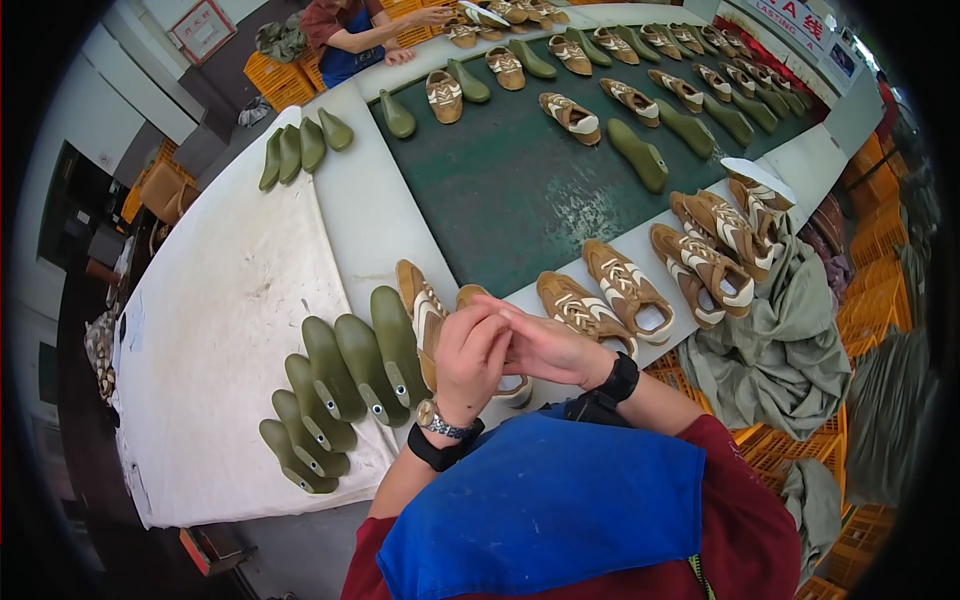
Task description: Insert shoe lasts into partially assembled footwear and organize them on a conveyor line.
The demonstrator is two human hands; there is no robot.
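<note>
My left hand (pixel 468 362) and my right hand (pixel 552 348) meet in front of my chest, above the near edge of the table. The left fingers are curled in, and the right fingers are pressed together against them. Whatever lies between the fingertips, if anything, is hidden. Under and behind the hands stand brown sneakers with white stripes; one brown sneaker (pixel 424 306) shows left of my left hand, the other is mostly covered. Beside it lies a green shoe last (pixel 396 340), one of several in a row. To the right, another brown sneaker (pixel 578 308) stands close to my right hand.
A green conveyor belt (pixel 480 200) carries sneakers and green lasts. White cloth (pixel 220 270) covers the table at left, with several lasts (pixel 290 155) at its far end. Orange crates (pixel 870 320) and a grey-green cloth (pixel 775 340) are at right. Across the belt, a person (pixel 350 40) handles shoes.
</note>
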